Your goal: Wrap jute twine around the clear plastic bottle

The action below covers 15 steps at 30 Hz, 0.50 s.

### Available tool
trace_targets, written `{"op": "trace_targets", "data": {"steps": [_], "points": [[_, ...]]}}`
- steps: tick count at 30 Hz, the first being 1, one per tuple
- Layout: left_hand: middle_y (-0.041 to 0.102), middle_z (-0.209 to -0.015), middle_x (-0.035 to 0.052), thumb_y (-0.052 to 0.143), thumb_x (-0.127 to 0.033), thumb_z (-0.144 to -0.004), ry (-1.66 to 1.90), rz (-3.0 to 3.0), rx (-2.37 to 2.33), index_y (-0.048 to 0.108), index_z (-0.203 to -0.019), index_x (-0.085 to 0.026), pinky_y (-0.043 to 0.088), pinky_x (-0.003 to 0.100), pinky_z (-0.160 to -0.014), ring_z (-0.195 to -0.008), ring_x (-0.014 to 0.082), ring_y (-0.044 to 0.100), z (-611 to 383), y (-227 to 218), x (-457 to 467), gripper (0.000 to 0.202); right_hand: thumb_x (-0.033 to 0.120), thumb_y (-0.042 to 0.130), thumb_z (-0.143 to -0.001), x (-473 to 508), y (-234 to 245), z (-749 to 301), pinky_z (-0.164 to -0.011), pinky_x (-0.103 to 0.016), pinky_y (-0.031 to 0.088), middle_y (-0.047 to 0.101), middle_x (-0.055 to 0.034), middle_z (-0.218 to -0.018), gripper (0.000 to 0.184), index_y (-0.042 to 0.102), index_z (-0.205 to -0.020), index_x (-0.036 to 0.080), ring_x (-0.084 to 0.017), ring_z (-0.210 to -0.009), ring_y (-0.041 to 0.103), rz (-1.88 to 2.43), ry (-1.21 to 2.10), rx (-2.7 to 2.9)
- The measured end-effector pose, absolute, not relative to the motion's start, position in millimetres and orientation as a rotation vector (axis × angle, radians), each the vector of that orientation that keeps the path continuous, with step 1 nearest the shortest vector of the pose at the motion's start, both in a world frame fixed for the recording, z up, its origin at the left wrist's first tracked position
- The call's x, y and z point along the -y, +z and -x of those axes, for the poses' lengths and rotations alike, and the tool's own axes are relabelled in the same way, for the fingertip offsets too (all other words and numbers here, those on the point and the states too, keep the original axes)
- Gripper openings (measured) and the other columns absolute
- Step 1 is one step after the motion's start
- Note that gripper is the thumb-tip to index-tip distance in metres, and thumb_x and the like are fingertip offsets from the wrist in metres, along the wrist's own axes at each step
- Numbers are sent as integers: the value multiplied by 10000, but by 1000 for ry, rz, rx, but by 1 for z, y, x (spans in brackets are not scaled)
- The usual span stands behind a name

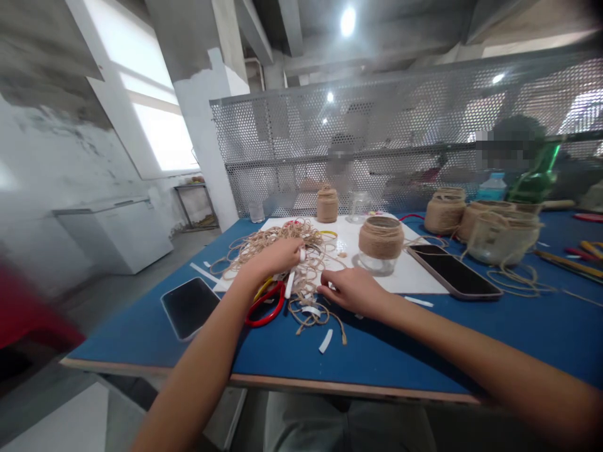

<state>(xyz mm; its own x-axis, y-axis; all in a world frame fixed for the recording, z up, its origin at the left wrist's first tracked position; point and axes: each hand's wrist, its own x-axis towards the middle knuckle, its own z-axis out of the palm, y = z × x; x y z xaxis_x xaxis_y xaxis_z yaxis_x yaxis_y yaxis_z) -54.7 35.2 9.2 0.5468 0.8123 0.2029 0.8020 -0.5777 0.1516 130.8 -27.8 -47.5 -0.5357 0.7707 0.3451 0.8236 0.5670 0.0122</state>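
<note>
My left hand reaches over a loose heap of brown twine, fingers curled down. Something white shows at its fingertips; whether it is gripped or stuck on I cannot make out. Below it lie scissors with red handles and a narrow white strip. My right hand rests low over the table, fingers bent in with the thumb close to them, beside loose twine ends. Anything between those fingers is too small to tell. Behind it stands a glass jar, its upper part wrapped in twine.
On the blue table lie a white sheet, a left phone and a right phone. Several twine-wrapped jars and a green bottle stand at right. A perforated metal screen closes the back; people sit beyond.
</note>
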Motion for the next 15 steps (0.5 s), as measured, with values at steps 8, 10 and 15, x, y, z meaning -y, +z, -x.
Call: {"op": "trace_targets", "data": {"steps": [8,10,15], "points": [[413,-614,-15,259,-337,-828,1142,-2514,-1420,363,-622,-172,288,216,-534,-598,114,374,52,22,-33,284,335,416,-858,28,-48,-126,-512,-237,242,695,-34,-706,227,613,-871,222,-159,-636,624,1157,-272,2526],[404,-591,-19,302,-331,-799,1165,-2466,-1459,386,-598,-165,268,216,-509,-578,110,363,53,21,-33,274,351,438,-844,27,-48,-126,-503,-239,235,690,-37,-680,234,616,-808,204,-157,-613,616,1170,-276,2526],[378,-531,-34,382,-316,-735,1079,-2410,-1524,456,-564,-152,254,207,-464,-509,92,335,52,21,-28,248,325,414,-867,27,-46,-127,-558,-221,291,703,-16,-798,228,614,-927,234,-132,-692,617,981,-156,2614]]}}
